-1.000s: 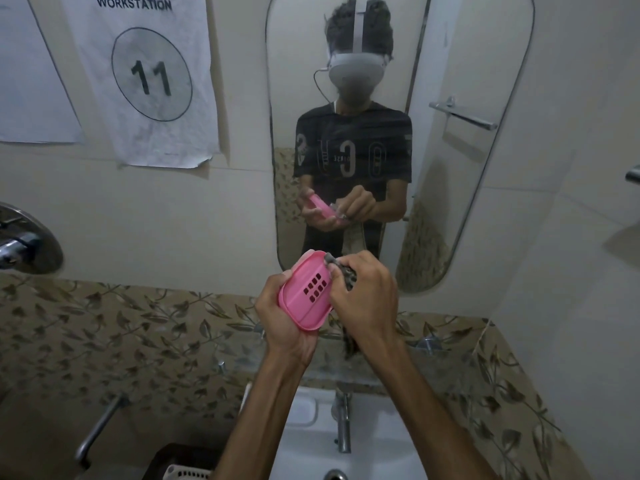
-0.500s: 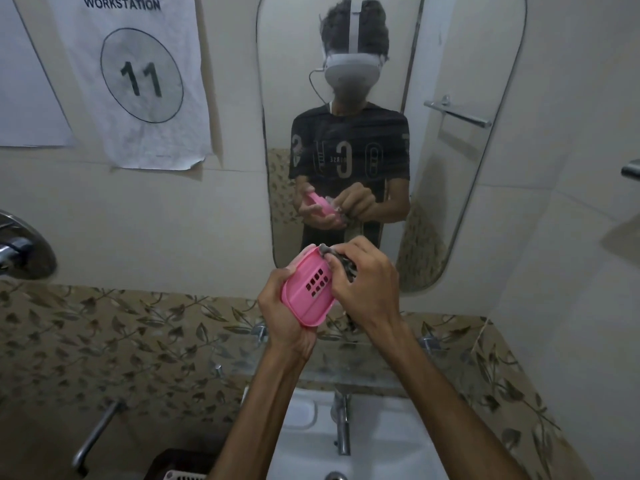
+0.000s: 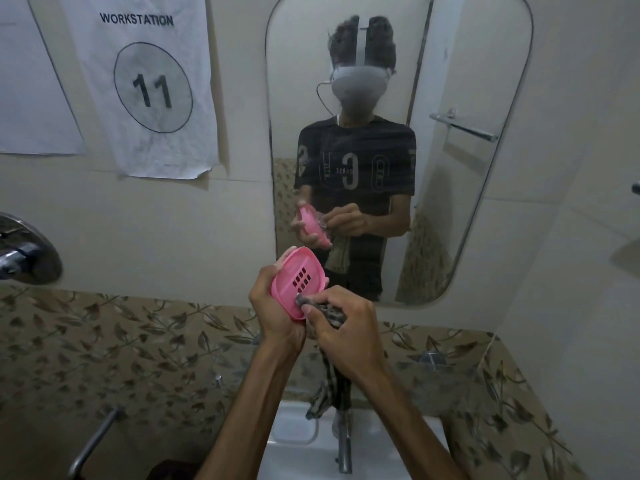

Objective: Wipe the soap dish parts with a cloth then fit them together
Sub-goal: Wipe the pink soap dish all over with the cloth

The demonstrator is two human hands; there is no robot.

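Gripping pink soap dish part [image 3: 298, 283] in left hand [image 3: 273, 315], right hand [image 3: 349, 332] pinching cloth [image 3: 327, 311] (dark, patterned) against it

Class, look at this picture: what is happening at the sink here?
A person stands at a white washbasin before a wall mirror. The left hand holds a pink plastic soap dish tray with drain slots, tilted up. The right hand grips a dark patterned cloth and presses it against the tray's lower edge. Only this one part shows.

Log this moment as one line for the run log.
step: wiping | left hand: holds pink tray | right hand: rubs cloth on tray's lower edge | fitting: not yet
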